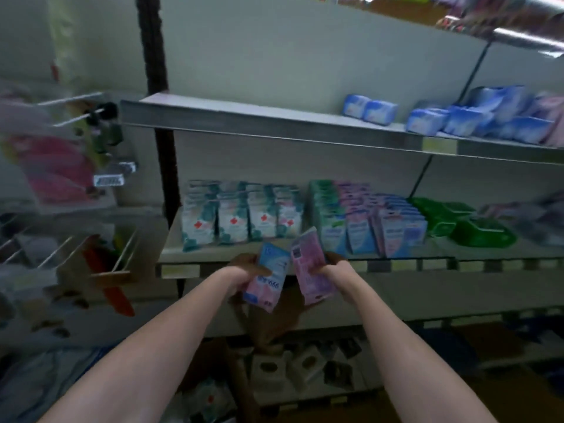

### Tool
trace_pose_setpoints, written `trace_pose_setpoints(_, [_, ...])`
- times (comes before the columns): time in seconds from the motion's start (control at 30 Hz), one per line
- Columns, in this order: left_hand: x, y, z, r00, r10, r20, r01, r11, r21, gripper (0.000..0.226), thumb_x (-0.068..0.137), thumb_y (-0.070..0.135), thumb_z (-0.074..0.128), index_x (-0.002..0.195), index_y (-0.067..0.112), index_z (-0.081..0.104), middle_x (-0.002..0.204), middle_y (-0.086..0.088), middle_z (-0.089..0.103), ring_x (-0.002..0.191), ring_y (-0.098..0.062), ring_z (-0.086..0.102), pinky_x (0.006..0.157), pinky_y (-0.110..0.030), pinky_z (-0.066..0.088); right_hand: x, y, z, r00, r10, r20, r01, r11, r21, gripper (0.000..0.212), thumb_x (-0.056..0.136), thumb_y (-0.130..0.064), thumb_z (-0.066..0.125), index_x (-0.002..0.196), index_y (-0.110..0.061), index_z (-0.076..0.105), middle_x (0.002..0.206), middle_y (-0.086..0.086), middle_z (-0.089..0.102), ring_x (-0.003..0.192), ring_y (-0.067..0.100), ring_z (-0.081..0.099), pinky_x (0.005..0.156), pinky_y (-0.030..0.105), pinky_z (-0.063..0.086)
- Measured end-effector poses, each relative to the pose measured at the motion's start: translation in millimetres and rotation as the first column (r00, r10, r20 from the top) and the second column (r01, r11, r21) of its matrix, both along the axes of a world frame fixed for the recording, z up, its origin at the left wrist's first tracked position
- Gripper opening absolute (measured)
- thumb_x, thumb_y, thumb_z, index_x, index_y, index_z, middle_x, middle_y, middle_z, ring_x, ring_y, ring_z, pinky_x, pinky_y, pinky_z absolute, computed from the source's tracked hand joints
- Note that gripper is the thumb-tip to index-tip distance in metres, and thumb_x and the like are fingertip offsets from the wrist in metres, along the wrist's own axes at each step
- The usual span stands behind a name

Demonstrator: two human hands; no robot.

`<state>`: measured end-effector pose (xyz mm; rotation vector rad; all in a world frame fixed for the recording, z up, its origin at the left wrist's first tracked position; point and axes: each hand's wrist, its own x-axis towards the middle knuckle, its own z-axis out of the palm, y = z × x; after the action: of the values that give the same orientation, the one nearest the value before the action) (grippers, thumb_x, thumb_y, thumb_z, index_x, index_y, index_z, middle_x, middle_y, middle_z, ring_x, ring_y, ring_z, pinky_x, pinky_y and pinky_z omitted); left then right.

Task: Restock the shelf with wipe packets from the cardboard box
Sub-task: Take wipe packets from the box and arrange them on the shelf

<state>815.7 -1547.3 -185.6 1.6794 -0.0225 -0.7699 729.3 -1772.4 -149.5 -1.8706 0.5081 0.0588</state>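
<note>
My left hand (pixel 244 270) grips a blue-and-pink wipe packet (pixel 270 276), held upright just in front of the middle shelf (pixel 305 264). Beside it, my right hand (pixel 332 267) grips a pink-purple wipe packet (pixel 309 267), tilted slightly left. Both packets hang below the shelf's front edge, apart from the stock. On the shelf behind stand rows of teal-white packets (pixel 241 218) at left and blue-pink wipe packets (pixel 375 227) to the right. The cardboard box (pixel 244 377) lies low between my forearms, dark and blurred.
Green packs (pixel 470 224) lie further right on the middle shelf. The upper shelf (pixel 274 123) holds blue packs (pixel 457 117) at its right end. Peg hooks with hanging goods (pixel 76 166) jut out at left. White packages (pixel 302 364) sit on the bottom shelf.
</note>
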Motion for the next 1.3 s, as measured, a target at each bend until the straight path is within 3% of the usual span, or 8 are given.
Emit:
trace_pose_setpoints(0.17, [-2.2, -64.6, 28.9, 0.998, 0.01, 0.058, -0.008, 1.0, -0.026, 0.04, 0.082, 0.009, 0.073, 0.118, 0.013, 0.059, 0.107, -0.011, 0.072, 0.094, -0.028, 0.07, 0.082, -0.044, 0.058, -11.1, -61.1, 10.7, 0.994, -0.105, 0.003, 0.104, 0.991, 0.083, 0.039, 0.08, -0.004, 0.073, 0.114, -0.019, 0.057, 0.106, 0.01, 0.069, 0.096, 0.029, 0.068, 0.089, 0.047, 0.056])
trace_pose_setpoints(0.33, [1.0, -125.8, 43.6, 0.99, 0.109, 0.087, -0.097, 0.987, -0.13, 0.016, 0.09, 0.009, 0.066, 0.104, 0.016, 0.061, 0.084, -0.003, 0.071, 0.062, -0.014, 0.07, 0.046, -0.025, 0.053, -8.3, -111.9, 13.1, 0.981, -0.193, 0.004, 0.191, 0.972, 0.136, 0.035, 0.08, -0.007, 0.073, 0.106, -0.027, 0.061, 0.109, 0.007, 0.068, 0.1, 0.03, 0.065, 0.088, 0.049, 0.056])
trace_pose_setpoints(0.5, [7.4, -168.4, 48.3, 0.971, 0.087, 0.222, -0.061, 0.991, -0.121, 0.023, 0.093, 0.016, 0.063, 0.115, 0.02, 0.058, 0.111, -0.007, 0.07, 0.088, -0.021, 0.07, 0.074, -0.036, 0.058, 30.2, -182.0, -28.7, 0.981, -0.187, 0.052, 0.175, 0.969, 0.177, 0.072, 0.069, -0.017, 0.081, 0.134, -0.029, 0.053, 0.13, 0.007, 0.062, 0.109, 0.031, 0.063, 0.087, 0.052, 0.056])
trace_pose_setpoints(0.73, [20.6, -207.2, 48.2, 0.982, 0.045, 0.182, -0.011, 0.983, -0.183, 0.033, 0.092, 0.009, 0.062, 0.125, 0.013, 0.058, 0.109, -0.009, 0.072, 0.094, -0.025, 0.072, 0.081, -0.043, 0.059, 24.7, -196.2, 14.9, 0.998, -0.054, 0.031, 0.051, 0.993, 0.104, 0.072, 0.077, -0.026, 0.081, 0.139, -0.016, 0.046, 0.133, 0.009, 0.058, 0.113, 0.031, 0.06, 0.091, 0.05, 0.054])
trace_pose_setpoints(0.9, [27.8, -225.8, 55.9, 0.977, 0.08, 0.199, -0.042, 0.982, -0.185, 0.026, 0.093, 0.006, 0.062, 0.118, 0.009, 0.058, 0.101, -0.007, 0.071, 0.081, -0.018, 0.073, 0.059, -0.028, 0.058, 40.8, -216.4, 18.9, 0.998, 0.003, 0.069, -0.026, 0.942, 0.334, 0.05, 0.091, -0.017, 0.067, 0.132, -0.029, 0.042, 0.118, 0.006, 0.062, 0.099, 0.022, 0.063, 0.074, 0.037, 0.058])
trace_pose_setpoints(1.0, [34.8, -230.0, 54.1, 0.974, 0.113, 0.197, -0.078, 0.981, -0.179, 0.03, 0.091, 0.006, 0.064, 0.121, 0.009, 0.059, 0.11, -0.011, 0.071, 0.094, -0.025, 0.072, 0.077, -0.04, 0.06, 45.9, -223.7, 18.3, 0.997, 0.032, 0.065, -0.059, 0.887, 0.458, 0.036, 0.096, -0.03, 0.059, 0.126, -0.011, 0.055, 0.123, 0.018, 0.066, 0.1, 0.029, 0.069, 0.088, 0.041, 0.056])
trace_pose_setpoints(1.1, [42.1, -233.8, 53.9, 0.968, 0.145, 0.203, -0.11, 0.979, -0.174, 0.031, 0.09, 0.005, 0.066, 0.121, 0.008, 0.06, 0.114, -0.013, 0.07, 0.097, -0.027, 0.071, 0.086, -0.046, 0.057, 50.4, -230.6, 16.5, 0.992, 0.116, 0.054, -0.126, 0.801, 0.585, 0.049, 0.091, -0.06, 0.053, 0.128, -0.033, 0.037, 0.117, 0.022, 0.068, 0.107, 0.035, 0.067, 0.094, 0.047, 0.053])
trace_pose_setpoints(1.3, [51.7, -240.4, 52.3, 0.963, 0.176, 0.205, -0.147, 0.978, -0.148, 0.032, 0.088, 0.005, 0.067, 0.119, 0.007, 0.061, 0.109, -0.013, 0.071, 0.094, -0.027, 0.071, 0.085, -0.046, 0.057, 58.3, -237.6, -1.0, 0.993, 0.099, 0.06, -0.116, 0.815, 0.568, 0.047, 0.098, -0.019, 0.053, 0.139, 0.0, 0.041, 0.113, 0.016, 0.071, 0.105, 0.029, 0.069, 0.087, 0.039, 0.056])
